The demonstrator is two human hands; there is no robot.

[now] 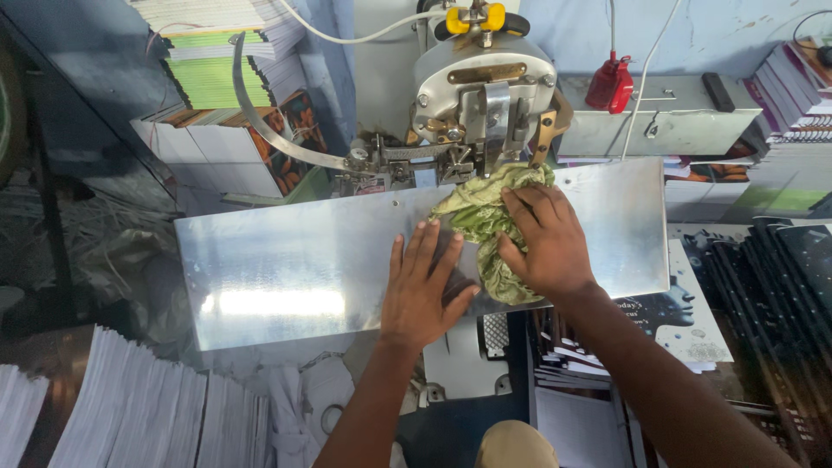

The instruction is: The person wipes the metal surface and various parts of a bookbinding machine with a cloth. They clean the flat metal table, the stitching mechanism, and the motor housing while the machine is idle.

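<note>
A crumpled green cloth point(485, 227) lies on the shiny metal tabletop point(286, 269), bunched just below the head of the stitching machine point(482, 91) at the far side. The right hand point(539, 243) presses down on the cloth, its grip clenched over the folds. The left hand point(422, 286) lies flat on the metal just left of the cloth, grip released, fingers spread. Stacks of white paper point(139, 407) sit near left; dark booklets point(780, 277) lie at right.
</note>
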